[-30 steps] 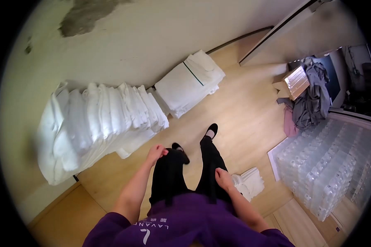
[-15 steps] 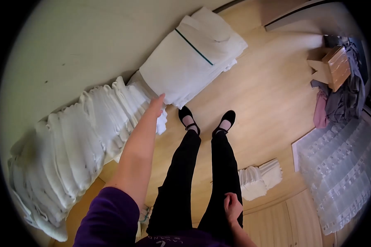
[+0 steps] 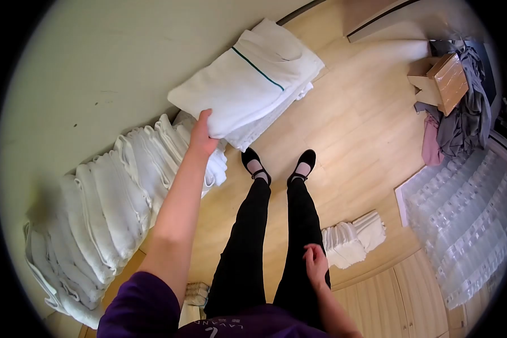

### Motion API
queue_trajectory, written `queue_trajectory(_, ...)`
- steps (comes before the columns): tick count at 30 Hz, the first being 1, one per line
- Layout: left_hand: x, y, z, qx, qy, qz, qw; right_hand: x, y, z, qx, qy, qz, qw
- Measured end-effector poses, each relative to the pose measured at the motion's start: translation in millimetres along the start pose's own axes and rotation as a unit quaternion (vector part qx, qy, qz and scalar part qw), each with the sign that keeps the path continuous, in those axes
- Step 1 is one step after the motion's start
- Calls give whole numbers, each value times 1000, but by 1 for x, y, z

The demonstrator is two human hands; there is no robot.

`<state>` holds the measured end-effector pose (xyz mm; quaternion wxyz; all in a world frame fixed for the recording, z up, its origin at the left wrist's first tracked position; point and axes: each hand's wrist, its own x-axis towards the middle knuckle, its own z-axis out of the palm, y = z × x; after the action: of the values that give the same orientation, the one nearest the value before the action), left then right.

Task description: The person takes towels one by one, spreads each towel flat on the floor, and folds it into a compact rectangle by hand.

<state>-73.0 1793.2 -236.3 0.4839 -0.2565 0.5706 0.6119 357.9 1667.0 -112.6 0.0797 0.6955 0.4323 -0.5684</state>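
My left hand (image 3: 204,136) is closed on the near edge of a folded white towel (image 3: 225,90) with a dark green stripe; the thumb lies on top and the fingers are hidden beneath. This towel tops a pile against the wall, and its near corner is lifted from the layers below. Beside it, a long row of folded white towels (image 3: 107,197) stacks towards me. Over my right thigh hangs my right hand (image 3: 316,265), loosely curled, fingers partly apart, with nothing in it.
A smaller stack of cream cloths (image 3: 352,239) lies right of my legs, by the wooden cabinet doors (image 3: 377,298). Farther right are clear plastic-wrapped goods (image 3: 462,225), grey cloth (image 3: 462,129), pink cloth (image 3: 432,141) and a cardboard box (image 3: 448,84). A pale wall (image 3: 96,67) borders the towels.
My left hand has moved up and slightly left onto the towel's edge and closed on it. The towel's near corner has risen and shifted left. My right hand has moved slightly up.
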Motion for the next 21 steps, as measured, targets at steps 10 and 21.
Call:
queue_trajectory(10, -314, -92, 23, 353, -105, 150, 918, 2, -152, -20, 585, -271, 11, 765)
queue_trajectory(21, -369, -116, 18, 289, -129, -242, 917, 9, -44, -37, 594, -156, 202, 763)
